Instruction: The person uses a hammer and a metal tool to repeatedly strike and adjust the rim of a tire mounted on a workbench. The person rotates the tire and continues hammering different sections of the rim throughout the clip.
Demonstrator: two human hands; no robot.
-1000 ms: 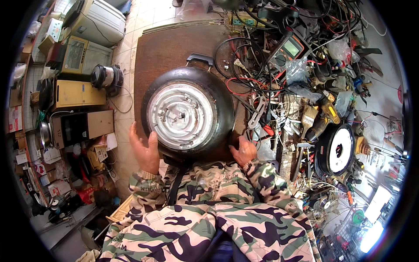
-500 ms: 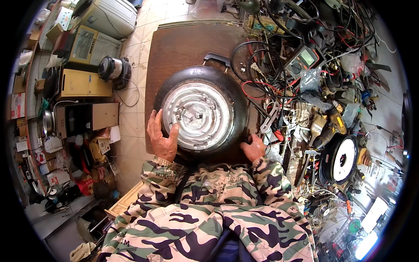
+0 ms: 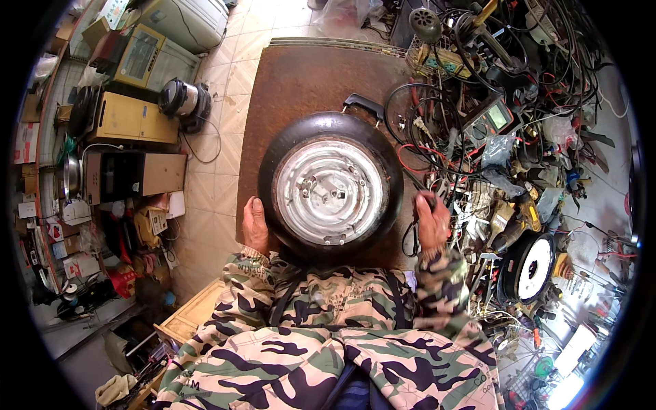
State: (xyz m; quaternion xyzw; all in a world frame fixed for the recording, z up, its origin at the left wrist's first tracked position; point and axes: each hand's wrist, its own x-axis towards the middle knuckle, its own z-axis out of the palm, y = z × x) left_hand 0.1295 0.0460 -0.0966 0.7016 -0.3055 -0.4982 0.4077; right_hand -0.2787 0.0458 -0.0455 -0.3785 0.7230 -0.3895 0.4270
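Note:
A round black pot or pan (image 3: 271,167) lies on a rusty brown board (image 3: 301,75), its dark handle (image 3: 365,106) at the back and a pale metal disc with concentric ridges and small fittings (image 3: 335,212) facing up. My left hand (image 3: 256,225) is upright at the board's left edge, just left of the pot, open with loosely bent fingers and holding nothing visible. My right hand (image 3: 432,219), right of the pot, has its fingers closed on a dark item I cannot make out, near a looped black cord (image 3: 410,242).
At right are tangled cables, pliers, a multimeter (image 3: 495,116), a yellow-black drill (image 3: 529,212) and a black ring with a white disc (image 3: 529,266). At left, appliances including an electric cooker (image 3: 178,99) stand along a shelf on the tiled floor (image 3: 212,178). A wooden stool (image 3: 188,307) is at lower left.
My left hand has moved off the disc to beside the pot. My right hand has moved up and rightward and closed on something dark. The pot appears farther right as the view shifts.

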